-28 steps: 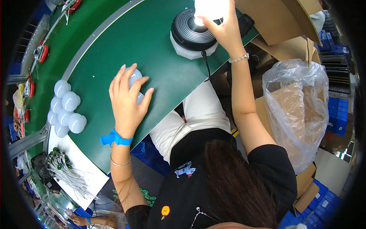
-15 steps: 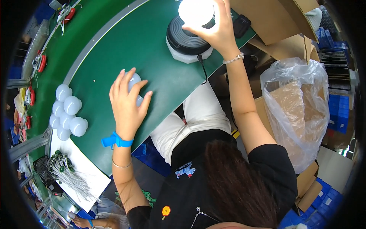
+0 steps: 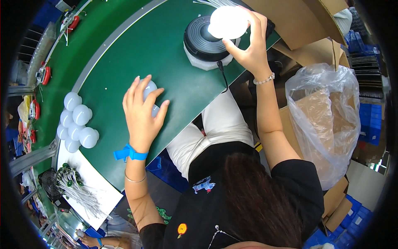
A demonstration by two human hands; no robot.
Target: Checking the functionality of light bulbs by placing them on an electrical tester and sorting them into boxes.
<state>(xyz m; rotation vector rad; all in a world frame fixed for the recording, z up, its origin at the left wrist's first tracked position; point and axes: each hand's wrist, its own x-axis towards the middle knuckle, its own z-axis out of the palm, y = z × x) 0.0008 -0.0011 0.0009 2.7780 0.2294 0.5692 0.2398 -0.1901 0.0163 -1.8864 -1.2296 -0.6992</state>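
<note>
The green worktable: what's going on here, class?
A person's right hand holds a glowing white bulb at a round black device; whether they touch is unclear. The left hand curls over at least one unlit bulb. A cluster of pale bulbs sits farther left on the green worktable.

We are observing black shirt [image 3: 199, 211], white trousers [image 3: 226, 110]. We are logging blue wristband [image 3: 137, 155], beaded bracelet [image 3: 264, 80], thin bangle [image 3: 134, 181].

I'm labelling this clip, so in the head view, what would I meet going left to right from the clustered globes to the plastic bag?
Clustered pale globes, left hand, black round device, right hand, clear plastic bag.
</note>
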